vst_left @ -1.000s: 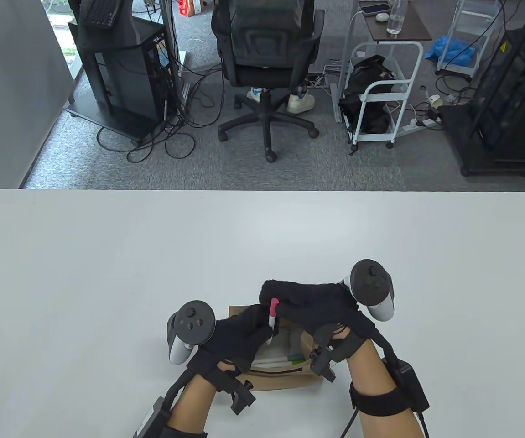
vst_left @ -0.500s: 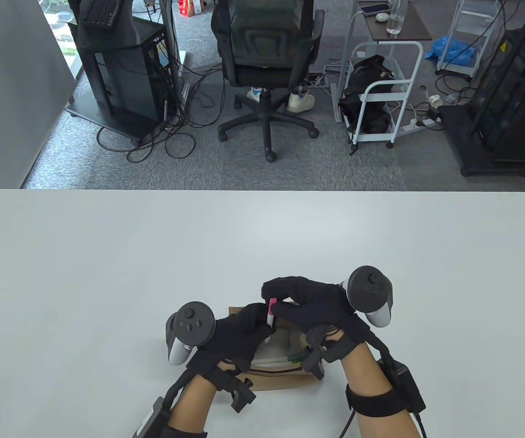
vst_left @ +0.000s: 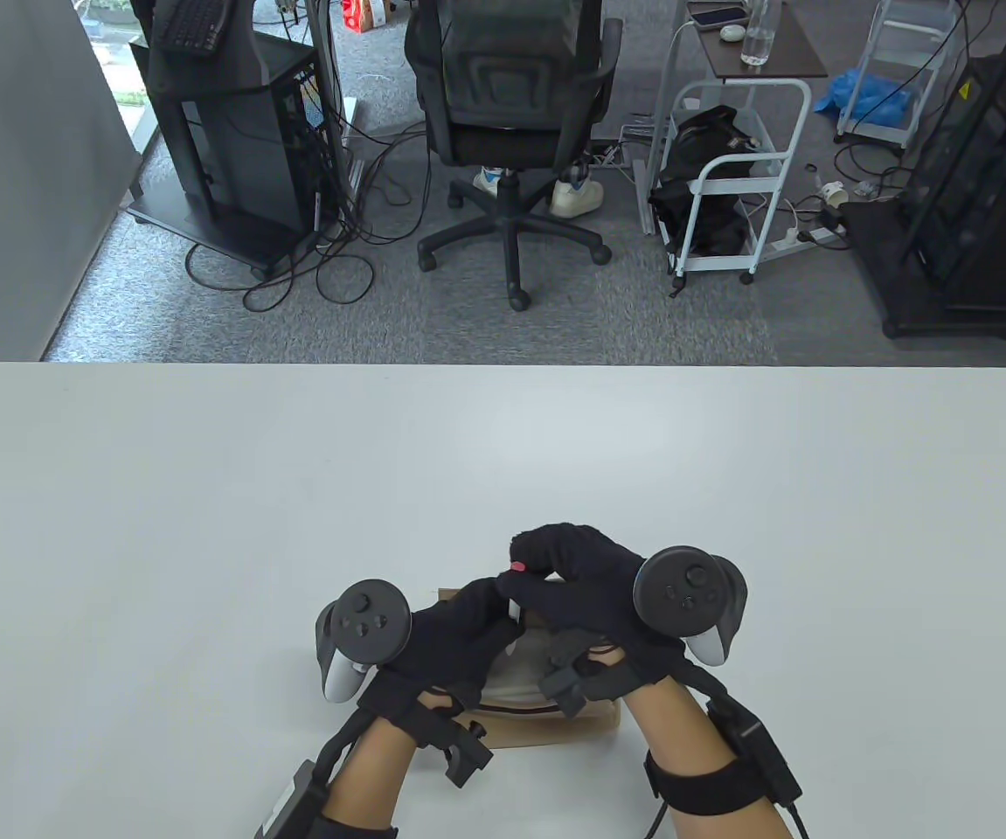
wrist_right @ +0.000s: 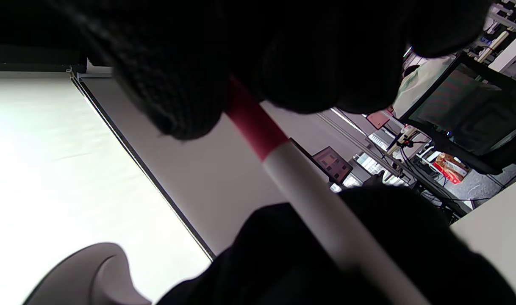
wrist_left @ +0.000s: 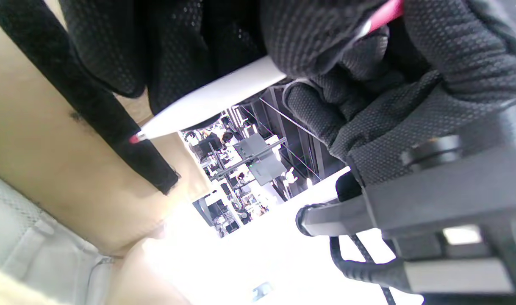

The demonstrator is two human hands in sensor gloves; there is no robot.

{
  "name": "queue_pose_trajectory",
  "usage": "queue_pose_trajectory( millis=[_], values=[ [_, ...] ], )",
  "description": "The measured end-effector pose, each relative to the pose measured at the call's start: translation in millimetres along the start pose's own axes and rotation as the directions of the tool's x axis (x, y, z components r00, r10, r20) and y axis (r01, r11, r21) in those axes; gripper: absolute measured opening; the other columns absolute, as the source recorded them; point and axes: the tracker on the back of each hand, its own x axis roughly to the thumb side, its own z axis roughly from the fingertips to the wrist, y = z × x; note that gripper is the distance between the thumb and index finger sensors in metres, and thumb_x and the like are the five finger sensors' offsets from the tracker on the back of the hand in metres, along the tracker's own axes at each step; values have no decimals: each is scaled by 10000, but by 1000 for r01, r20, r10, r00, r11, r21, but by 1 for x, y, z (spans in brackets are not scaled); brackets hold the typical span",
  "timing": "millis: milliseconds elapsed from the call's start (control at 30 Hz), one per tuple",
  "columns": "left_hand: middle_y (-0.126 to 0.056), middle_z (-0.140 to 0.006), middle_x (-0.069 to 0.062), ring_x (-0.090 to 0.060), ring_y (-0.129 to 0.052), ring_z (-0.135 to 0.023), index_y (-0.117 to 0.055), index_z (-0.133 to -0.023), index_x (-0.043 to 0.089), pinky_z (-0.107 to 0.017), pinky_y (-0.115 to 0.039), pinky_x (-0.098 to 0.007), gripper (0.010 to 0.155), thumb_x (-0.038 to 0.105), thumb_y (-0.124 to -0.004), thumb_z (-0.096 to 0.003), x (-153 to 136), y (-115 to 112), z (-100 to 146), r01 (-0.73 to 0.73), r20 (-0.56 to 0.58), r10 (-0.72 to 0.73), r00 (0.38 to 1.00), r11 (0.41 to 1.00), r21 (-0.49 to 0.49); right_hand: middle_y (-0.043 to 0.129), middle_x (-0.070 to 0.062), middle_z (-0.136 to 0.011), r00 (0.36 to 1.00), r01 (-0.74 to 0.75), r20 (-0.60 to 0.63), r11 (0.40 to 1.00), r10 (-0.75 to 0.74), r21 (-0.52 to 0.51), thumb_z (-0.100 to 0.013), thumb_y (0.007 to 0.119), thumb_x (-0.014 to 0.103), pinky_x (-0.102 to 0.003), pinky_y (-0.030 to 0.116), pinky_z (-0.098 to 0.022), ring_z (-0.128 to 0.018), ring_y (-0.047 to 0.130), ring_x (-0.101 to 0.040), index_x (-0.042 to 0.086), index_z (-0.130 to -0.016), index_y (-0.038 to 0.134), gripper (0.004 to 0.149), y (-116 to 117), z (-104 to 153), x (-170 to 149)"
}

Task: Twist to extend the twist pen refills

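Both gloved hands hold one twist pen [vst_left: 515, 587] above a brown cardboard box [vst_left: 555, 727] at the table's near edge. The pen is white with a pink-red top end. My left hand [vst_left: 459, 631] grips the white barrel [wrist_left: 215, 99]; a small red tip [wrist_left: 135, 138] sticks out of its lower end. My right hand [vst_left: 581, 581] pinches the pink top section [wrist_right: 251, 120], which shows between its fingers. The pen stands roughly upright, and the gloves hide most of it in the table view.
The box holds a pale plastic bag [vst_left: 520, 673], mostly hidden under the hands. The white table [vst_left: 205, 489] spreads out to the left, right and far side. Beyond it are an office chair [vst_left: 511, 131], a white cart [vst_left: 730, 175] and computer stands.
My right hand has rolled over and come down on the pen's top; its tracker now faces up. Less of the pen shows between the gloves. The left hand has stayed put.
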Motion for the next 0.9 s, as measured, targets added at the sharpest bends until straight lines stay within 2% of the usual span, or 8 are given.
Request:
queue_pose_trajectory(
  millis=[300,533,633,733,900],
  values=[
    [-815,-893,-189,-373,-954,-746,-729,-921,101,-574,-759,-566,521,327,-802,-457,1,2,1,-15,-8,15,1000,1000,28,999,-169,-618,999,-40,1,998,40,-53,-366,995,348,-674,715,-547,-647,922,-431,24,-713,901,484,-4,2,7],
    [-756,-956,-220,-426,-911,-797,-692,-966,84,-592,-724,-592,605,375,-828,-453,17,20,6,51,26,-53,998,998,47,1013,-202,-611,997,-69,-30,992,67,-104,-373,991,328,-684,717,-533,-631,930,-452,-10,-713,917,485,-37,0,17],
    [-754,-962,-222,-431,-908,-802,-693,-970,84,-594,-722,-594,620,392,-834,-451,28,32,12,138,40,-142,989,987,79,1022,-219,-600,986,-150,-87,982,141,-116,-377,989,318,-687,720,-523,-616,938,-460,-31,-710,926,486,-52,-1,15],
    [-755,-966,-219,-425,-912,-803,-694,-974,87,-595,-723,-592,630,401,-837,-447,31,44,20,216,36,-223,974,968,130,1029,-228,-586,947,-283,-191,952,259,-113,-378,989,310,-690,723,-516,-603,945,-463,-44,-703,935,483,-64,-2,4],
    [-750,-970,-225,-431,-908,-804,-690,-979,81,-596,-719,-595,642,404,-841,-446,18,61,33,294,-26,-294,955,944,152,1035,-248,-565,846,-394,-385,919,370,17,-386,984,296,-698,724,-497,-579,949,-476,-68,-701,941,483,-66,-7,-30]
  ],
)
